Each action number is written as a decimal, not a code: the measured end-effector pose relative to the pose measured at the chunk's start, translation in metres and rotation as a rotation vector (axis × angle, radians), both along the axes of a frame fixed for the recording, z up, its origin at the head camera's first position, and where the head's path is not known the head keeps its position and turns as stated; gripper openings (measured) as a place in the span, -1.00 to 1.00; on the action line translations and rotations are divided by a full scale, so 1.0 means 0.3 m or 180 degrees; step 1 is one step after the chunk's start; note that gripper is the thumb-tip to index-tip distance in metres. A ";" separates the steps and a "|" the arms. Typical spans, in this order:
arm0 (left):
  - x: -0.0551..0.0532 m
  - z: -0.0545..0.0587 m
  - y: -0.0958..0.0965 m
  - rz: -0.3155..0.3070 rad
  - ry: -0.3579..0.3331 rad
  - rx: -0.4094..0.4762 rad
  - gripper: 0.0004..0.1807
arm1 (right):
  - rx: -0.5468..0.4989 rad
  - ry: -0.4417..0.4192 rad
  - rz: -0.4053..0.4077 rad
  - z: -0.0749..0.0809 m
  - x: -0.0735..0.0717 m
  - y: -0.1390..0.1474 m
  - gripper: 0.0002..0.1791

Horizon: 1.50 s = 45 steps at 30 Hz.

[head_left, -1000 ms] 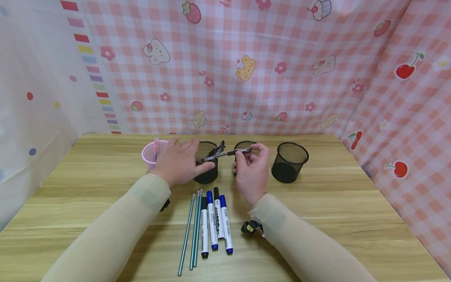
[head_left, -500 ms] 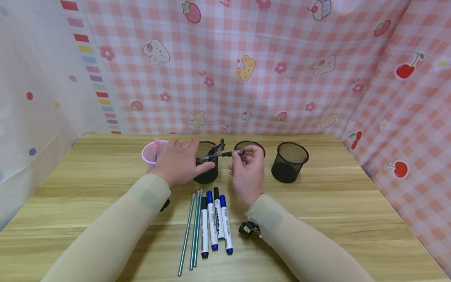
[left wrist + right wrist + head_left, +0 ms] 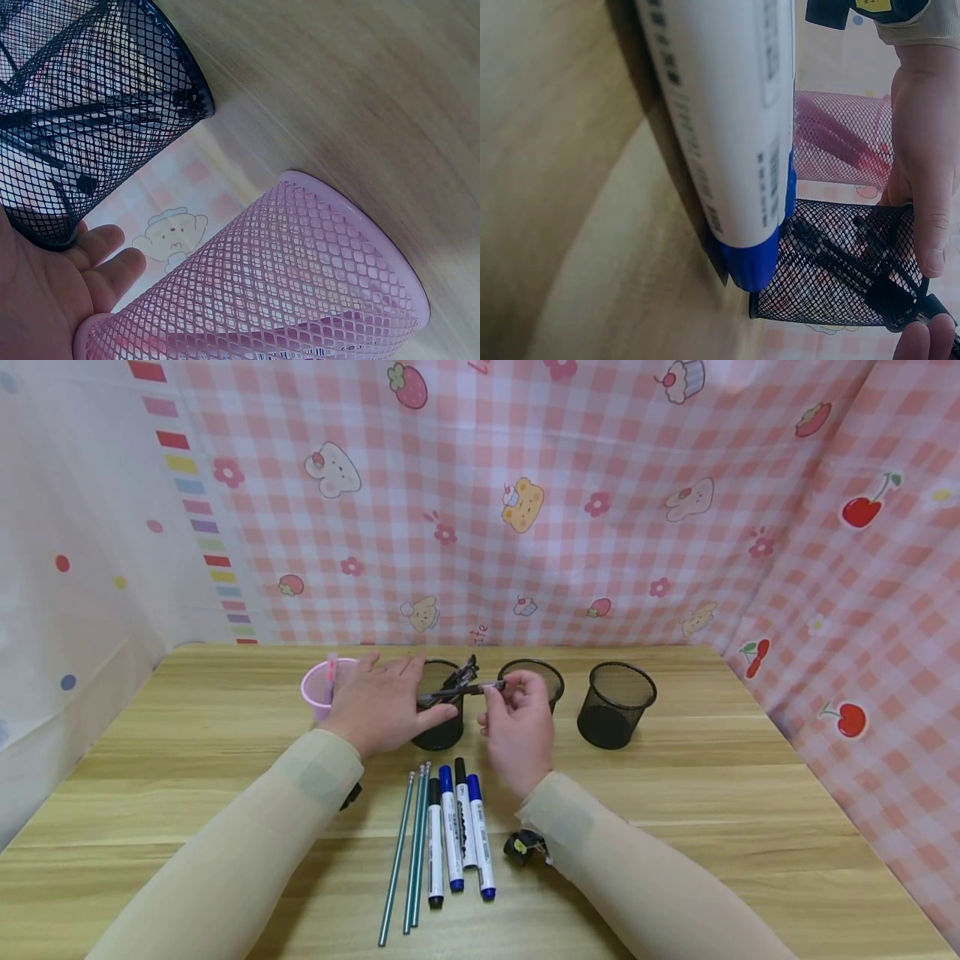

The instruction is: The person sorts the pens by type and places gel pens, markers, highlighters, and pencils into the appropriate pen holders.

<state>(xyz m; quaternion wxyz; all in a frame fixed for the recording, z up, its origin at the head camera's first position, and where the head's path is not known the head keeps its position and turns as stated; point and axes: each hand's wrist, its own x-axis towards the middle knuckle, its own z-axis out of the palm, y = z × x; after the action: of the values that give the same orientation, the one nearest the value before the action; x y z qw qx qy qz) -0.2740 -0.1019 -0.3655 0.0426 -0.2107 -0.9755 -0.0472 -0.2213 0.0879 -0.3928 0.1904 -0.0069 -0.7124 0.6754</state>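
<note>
Nearest lie three teal pencils (image 3: pixel 397 860) and, just to their right, four whiteboard markers (image 3: pixel 452 835), two black-capped and two blue-capped, all flat on the table (image 3: pixel 697 810) with their long axes running away from the person.

Beyond them, the right hand (image 3: pixel 519 731) pinches a black pen (image 3: pixel 471 690) between thumb and fingers, close to the pen's right end. The pen lies almost level, its long axis running left to right, the far end reaching left from the fingers and dipping slightly toward the black mesh cup (image 3: pixel 438 739). Whether that tip is below the cup's rim cannot be told.

The left hand (image 3: pixel 381 706) is the nearer to this cup: its fingers are spread and extended at the cup's left side, the thumb straight along the near side, seemingly resting at the rim. Several black pens (image 3: pixel 465 672) stand in the cup, leaning right.

Left of it, partly behind the left hand, is a pink mesh cup (image 3: pixel 375 232) holding a pink pen (image 3: pixel 331 675). Another black cup (image 3: pixel 558 675) stands behind the right hand, and the rightmost cup (image 3: pixel 606 735) is well apart from both hands. A checked curtain (image 3: pixel 480 527) hangs behind.
</note>
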 end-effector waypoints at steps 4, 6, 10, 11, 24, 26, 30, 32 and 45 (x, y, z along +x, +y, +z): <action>-0.003 -0.001 -0.001 -0.0007 0.0008 -0.0034 0.20 | 0.0044 -0.0074 -0.0020 0.000 -0.003 -0.004 -0.67; -0.003 -0.001 -0.002 -0.0011 0.0012 -0.0053 0.25 | 0.0050 -0.0088 -0.0026 0.001 -0.005 -0.005 -0.69; -0.003 -0.001 -0.003 -0.0016 0.0009 -0.0070 0.29 | 0.0032 -0.0090 -0.0012 0.004 -0.007 -0.010 -0.73; -0.003 -0.001 -0.002 -0.0015 0.0006 -0.0071 0.29 | 0.0021 -0.0090 0.0001 0.006 -0.007 -0.011 -0.75; 0.000 0.003 -0.001 0.0003 -0.0042 -0.0022 0.13 | 0.0061 -0.0085 0.0010 0.021 -0.019 -0.024 -0.81; 0.000 0.003 -0.001 -0.0003 -0.0044 -0.0029 0.14 | 0.0082 -0.0100 0.0006 0.021 -0.020 -0.025 -0.81; 0.000 0.004 -0.003 -0.0026 -0.0044 -0.0063 0.20 | 0.0120 -0.0139 0.0001 0.021 -0.025 -0.025 -0.80; -0.001 0.003 -0.005 -0.0027 -0.0047 -0.0075 0.23 | 0.0131 -0.0152 -0.0003 0.023 -0.025 -0.028 -0.79; -0.004 0.001 -0.006 -0.0023 -0.0017 -0.0035 0.15 | 0.0259 -0.0207 -0.0008 0.016 -0.033 -0.044 -0.81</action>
<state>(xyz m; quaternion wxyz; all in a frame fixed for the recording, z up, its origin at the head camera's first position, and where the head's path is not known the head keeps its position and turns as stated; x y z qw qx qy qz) -0.2752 -0.1036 -0.3651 0.0387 -0.2144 -0.9750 -0.0426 -0.2312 0.0747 -0.3881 0.1681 -0.0219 -0.7451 0.6451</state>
